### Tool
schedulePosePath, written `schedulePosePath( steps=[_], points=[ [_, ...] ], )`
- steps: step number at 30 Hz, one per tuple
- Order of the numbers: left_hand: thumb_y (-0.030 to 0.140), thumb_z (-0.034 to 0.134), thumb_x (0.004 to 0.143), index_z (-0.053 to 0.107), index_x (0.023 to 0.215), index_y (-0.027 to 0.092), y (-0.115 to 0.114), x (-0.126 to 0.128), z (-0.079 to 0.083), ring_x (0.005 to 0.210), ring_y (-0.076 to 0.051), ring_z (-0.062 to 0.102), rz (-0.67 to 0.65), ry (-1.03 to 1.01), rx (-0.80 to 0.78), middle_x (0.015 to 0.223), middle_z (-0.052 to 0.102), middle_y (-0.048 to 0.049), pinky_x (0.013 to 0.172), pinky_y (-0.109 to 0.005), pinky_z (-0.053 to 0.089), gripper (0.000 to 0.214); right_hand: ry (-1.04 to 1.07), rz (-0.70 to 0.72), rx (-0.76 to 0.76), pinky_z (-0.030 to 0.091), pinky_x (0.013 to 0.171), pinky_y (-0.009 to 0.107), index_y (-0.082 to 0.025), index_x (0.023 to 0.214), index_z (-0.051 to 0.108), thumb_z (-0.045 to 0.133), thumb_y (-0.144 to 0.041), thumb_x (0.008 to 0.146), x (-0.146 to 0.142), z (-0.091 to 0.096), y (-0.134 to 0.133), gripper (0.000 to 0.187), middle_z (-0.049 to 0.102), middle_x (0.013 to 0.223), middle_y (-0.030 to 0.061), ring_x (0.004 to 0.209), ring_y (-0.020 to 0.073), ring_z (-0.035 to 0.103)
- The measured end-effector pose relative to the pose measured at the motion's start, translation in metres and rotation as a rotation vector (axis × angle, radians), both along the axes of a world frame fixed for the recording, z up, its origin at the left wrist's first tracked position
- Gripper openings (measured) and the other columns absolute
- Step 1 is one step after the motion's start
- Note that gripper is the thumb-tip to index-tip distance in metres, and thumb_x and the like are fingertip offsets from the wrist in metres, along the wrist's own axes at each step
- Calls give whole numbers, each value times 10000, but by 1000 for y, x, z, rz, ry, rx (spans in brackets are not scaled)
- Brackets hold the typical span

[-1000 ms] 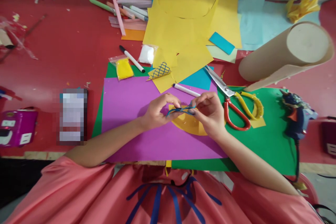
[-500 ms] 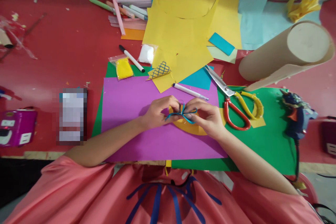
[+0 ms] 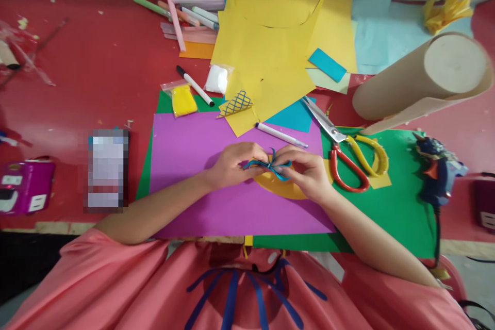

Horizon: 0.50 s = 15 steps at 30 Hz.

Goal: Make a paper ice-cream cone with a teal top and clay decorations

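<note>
Ribbon, thin, blue and looped, sits above the orange-yellow piece on the purple sheet, pinched by near-closed left hand and right hand, so uneven tugging or a slipping fingertip could probably collapse a loop or loosen its crossing.

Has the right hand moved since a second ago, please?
Yes, slightly down the picture: the right hand no longer covers part of the white marker.
</note>
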<state>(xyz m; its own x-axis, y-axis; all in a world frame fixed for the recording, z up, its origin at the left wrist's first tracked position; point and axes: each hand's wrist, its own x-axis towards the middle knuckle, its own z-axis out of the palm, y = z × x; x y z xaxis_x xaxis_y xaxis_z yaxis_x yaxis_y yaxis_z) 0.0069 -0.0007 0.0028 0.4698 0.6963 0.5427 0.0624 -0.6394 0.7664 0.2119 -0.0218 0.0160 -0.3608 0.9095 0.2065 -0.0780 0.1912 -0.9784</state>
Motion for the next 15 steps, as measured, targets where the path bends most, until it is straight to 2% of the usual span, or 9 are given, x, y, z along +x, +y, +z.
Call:
schedulePosePath(
  steps=[3, 6, 9, 12, 15],
  points=[
    [274, 712, 851, 633, 898, 196, 0, 1, -1, 709, -98, 670, 17, -17, -4, 776, 707, -12, 675, -202, 529, 121, -8, -15, -14, 567, 772, 329, -234, 845, 756, 716, -238, 846, 0, -1, 1, 41, 748, 830, 28, 797, 164, 688],
    [360, 792, 768, 607, 1012, 205, -1, 4, -5, 799, -117, 682, 54, -70, -55, 880, 695, -24, 720, -218, 557, 343, 34, -98, -55, 573, 784, 327, -256, 851, 753, 727, -264, 842, -1, -2, 0, 29, 749, 836, 19, 822, 164, 696],
    [431, 828, 707, 559, 1137, 228, -1, 7, -10, 874, -133, 698, 86, -115, -178, 1000, 680, -39, 753, -231, 581, 546, 93, -205, -88, 573, 756, 312, -269, 827, 738, 754, -349, 820, -2, -4, -1, 82, 728, 821, 9, 812, 158, 686],
    [340, 785, 781, 562, 1102, 234, -1, 8, -13, 814, -94, 701, 80, -194, -238, 961, 682, -8, 721, -190, 576, 404, 70, -226, -104, 567, 725, 318, -257, 793, 713, 759, -398, 803, -3, -5, 0, 148, 701, 796, 9, 782, 161, 665],
    [274, 728, 842, 611, 992, 215, 1, 6, -12, 786, -84, 699, 91, -222, -248, 886, 701, 2, 725, -188, 575, 199, -35, -195, -35, 559, 805, 348, -246, 822, 699, 722, -291, 825, -1, -7, 2, 51, 704, 845, 23, 863, 179, 669]
  ],
)
